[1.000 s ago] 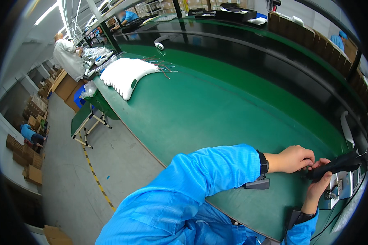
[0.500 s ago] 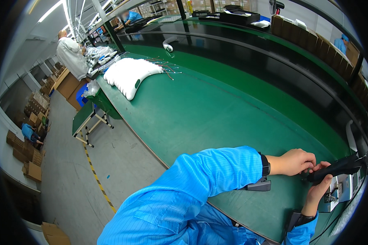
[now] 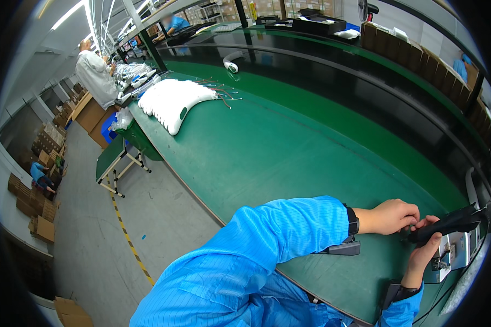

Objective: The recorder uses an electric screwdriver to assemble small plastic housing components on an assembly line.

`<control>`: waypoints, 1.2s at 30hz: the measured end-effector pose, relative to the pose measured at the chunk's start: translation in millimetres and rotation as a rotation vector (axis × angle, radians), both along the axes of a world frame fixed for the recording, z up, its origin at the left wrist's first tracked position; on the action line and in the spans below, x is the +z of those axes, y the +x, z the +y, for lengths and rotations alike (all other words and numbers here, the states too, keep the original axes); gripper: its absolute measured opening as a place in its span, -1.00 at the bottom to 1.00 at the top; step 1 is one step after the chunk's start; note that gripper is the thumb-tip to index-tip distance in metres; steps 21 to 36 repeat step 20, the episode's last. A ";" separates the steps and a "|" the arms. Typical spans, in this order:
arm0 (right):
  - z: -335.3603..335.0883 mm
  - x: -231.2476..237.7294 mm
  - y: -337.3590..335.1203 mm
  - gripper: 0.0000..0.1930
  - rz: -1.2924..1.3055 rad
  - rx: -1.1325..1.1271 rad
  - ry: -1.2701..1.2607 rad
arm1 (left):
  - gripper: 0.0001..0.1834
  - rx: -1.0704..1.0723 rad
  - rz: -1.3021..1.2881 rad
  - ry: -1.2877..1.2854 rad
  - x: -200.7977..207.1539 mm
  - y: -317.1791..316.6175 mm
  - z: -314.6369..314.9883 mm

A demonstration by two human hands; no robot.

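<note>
Head view: at the lower right of the frame the right hand (image 3: pixel 424 252) is gripping a black power tool (image 3: pixel 446 223), fingers closed round its handle, tip pointing left. The left hand (image 3: pixel 391 216) is curling its fingers shut at the tool's tip; what it is pinching cannot be told. Directly beneath, a small grey metal unit (image 3: pixel 453 255) is sitting on the green bench (image 3: pixel 289 147) at the frame's right edge. Judging from this, the work on the unit is under way, not finished. At the upper left, a row of white curved parts (image 3: pixel 172 99) is lying with loose wires, well apart from both hands.
</note>
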State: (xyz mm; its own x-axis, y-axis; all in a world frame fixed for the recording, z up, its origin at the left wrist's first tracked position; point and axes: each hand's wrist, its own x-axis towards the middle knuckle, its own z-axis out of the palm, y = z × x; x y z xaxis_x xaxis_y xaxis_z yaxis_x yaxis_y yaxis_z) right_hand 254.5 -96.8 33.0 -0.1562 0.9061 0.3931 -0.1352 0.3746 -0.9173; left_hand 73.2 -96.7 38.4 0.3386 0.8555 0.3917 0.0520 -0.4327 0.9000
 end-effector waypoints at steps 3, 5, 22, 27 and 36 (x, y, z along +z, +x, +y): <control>0.6 -0.5 1.6 -0.21 0.006 0.004 -0.002 | -0.90 -0.004 -0.005 -0.015 0.6 1.5 -0.1; 0.9 -0.8 2.1 -0.22 0.010 0.008 -0.002 | -0.89 -0.007 -0.010 -0.024 0.3 2.4 0.4; -0.5 1.7 1.2 -0.20 -0.024 -0.006 -0.002 | -0.89 0.017 0.046 -0.019 -1.8 1.1 2.3; -0.5 1.7 1.2 -0.20 -0.024 -0.006 -0.002 | -0.89 0.017 0.046 -0.019 -1.8 1.1 2.3; -0.5 1.7 1.2 -0.20 -0.024 -0.006 -0.002 | -0.89 0.017 0.046 -0.019 -1.8 1.1 2.3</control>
